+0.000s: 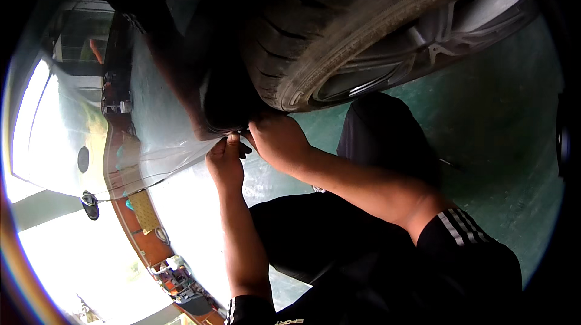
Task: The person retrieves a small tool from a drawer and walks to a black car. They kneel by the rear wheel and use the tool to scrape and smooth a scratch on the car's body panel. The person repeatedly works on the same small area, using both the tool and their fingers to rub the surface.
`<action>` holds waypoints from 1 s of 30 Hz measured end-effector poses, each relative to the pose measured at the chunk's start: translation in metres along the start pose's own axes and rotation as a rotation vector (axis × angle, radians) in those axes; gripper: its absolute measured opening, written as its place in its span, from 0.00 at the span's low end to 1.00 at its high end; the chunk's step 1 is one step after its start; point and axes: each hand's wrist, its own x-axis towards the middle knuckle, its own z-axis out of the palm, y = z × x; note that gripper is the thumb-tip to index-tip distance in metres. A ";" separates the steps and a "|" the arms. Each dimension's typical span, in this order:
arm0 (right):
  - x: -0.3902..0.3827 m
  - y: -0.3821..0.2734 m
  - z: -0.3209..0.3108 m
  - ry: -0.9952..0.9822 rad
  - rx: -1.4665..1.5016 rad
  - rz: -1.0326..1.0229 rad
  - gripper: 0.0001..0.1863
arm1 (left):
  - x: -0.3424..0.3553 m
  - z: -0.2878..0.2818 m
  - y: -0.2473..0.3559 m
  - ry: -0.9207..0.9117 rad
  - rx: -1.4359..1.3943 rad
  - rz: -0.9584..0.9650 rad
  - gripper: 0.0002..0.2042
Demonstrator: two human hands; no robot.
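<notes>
My left hand (226, 158) is closed in a pinch, its thumb up against the lower corner of a dark car body panel (209, 116). Between its fingers is the edge of a thin, see-through film (175, 158) that stretches away to the left. Close beside it, my right hand (281, 140) is bent inward with the fingers closed at the same corner, just under the tyre (272, 46). What the right fingertips grip is hidden in shadow and by the hand itself.
The wheel's alloy rim (417, 40) hangs above my right forearm. My bent knee (387, 137) is under the wheel, over a green floor (484, 125). At the left runs an orange-brown workbench (151, 246) with several tools and bits on it, beside bright openings.
</notes>
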 end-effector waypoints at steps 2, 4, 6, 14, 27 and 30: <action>0.006 0.000 -0.003 -0.018 0.010 0.000 0.04 | 0.000 0.001 -0.002 0.000 -0.022 0.010 0.17; 0.010 -0.005 -0.010 -0.018 0.033 -0.014 0.12 | -0.002 -0.002 -0.002 0.000 -0.038 0.002 0.18; 0.013 -0.005 -0.008 0.041 0.051 -0.031 0.12 | 0.000 -0.002 -0.005 -0.009 -0.120 0.047 0.18; 0.006 0.001 0.001 0.008 0.105 -0.028 0.11 | -0.001 0.001 -0.004 0.029 -0.132 0.066 0.14; -0.022 0.003 0.001 0.168 0.251 0.071 0.16 | 0.000 0.000 -0.007 0.052 -0.098 0.111 0.14; -0.017 0.005 -0.002 0.112 0.283 0.062 0.16 | 0.000 -0.002 -0.009 0.041 -0.110 0.113 0.13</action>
